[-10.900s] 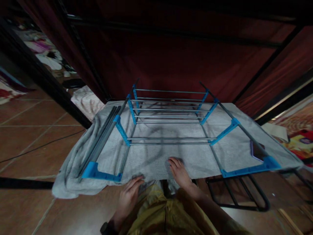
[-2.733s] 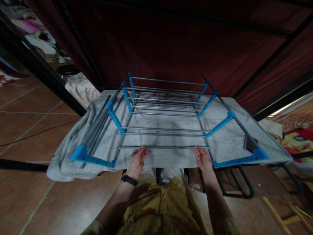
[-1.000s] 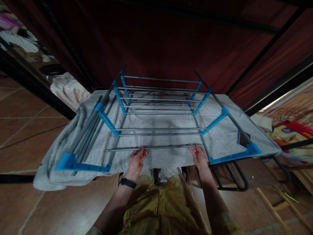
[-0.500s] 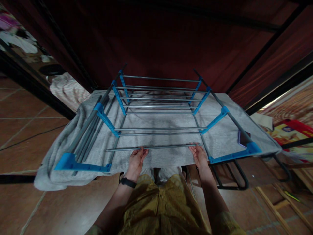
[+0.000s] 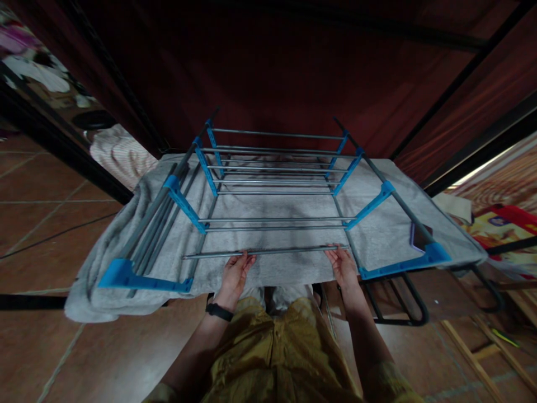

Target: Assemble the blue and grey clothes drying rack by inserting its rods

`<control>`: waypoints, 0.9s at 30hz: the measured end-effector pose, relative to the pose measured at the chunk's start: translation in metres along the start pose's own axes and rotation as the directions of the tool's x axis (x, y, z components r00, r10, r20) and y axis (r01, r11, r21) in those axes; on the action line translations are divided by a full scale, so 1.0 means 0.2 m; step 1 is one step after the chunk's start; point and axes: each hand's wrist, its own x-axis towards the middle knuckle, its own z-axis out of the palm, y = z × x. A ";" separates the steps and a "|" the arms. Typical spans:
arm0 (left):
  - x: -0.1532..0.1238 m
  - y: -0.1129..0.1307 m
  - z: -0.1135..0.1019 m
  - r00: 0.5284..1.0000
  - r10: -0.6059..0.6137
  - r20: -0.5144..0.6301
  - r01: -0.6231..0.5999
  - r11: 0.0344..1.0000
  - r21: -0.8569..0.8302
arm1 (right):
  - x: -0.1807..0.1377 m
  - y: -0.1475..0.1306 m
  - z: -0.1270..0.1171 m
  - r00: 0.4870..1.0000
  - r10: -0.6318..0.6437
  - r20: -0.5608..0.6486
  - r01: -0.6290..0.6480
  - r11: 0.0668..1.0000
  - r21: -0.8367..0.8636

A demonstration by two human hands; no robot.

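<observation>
A thin grey metal rod (image 5: 289, 250) lies level across the front, held from below by both hands. My left hand (image 5: 237, 272) pinches it left of its middle, fingers closed. Near its right end my right hand (image 5: 340, 264) is closed on the same rod. Around it stands a rack frame of grey tubes with blue plastic brackets (image 5: 187, 208); several rods (image 5: 277, 220) run between the brackets further back. The front left blue bracket (image 5: 145, 283) and front right blue bracket (image 5: 406, 266) sit on either side of the held rod, apart from it.
Under the frame is a grey blanket (image 5: 268, 207) on a table. Several loose tubes (image 5: 161, 229) lie at the left. A phone-like dark object (image 5: 419, 236) rests at the right. Behind hangs a dark red curtain (image 5: 277, 73). A red and yellow package (image 5: 499, 229) is at far right.
The view has shifted very slightly. Both hands keep their hold on the rod, and the rod and frame stay in place.
</observation>
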 end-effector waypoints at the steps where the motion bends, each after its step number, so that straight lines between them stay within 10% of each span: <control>1: 0.00 0.00 0.00 1.000 0.001 0.004 -0.001 1.000 -0.002 | 0.00 0.00 0.00 1.000 0.002 0.002 -0.002 1.000 -0.001; 27: -0.02 0.02 -0.01 0.998 -0.042 0.041 0.041 0.998 0.047 | 0.00 0.00 -0.01 1.000 0.007 0.010 -0.007 1.000 0.011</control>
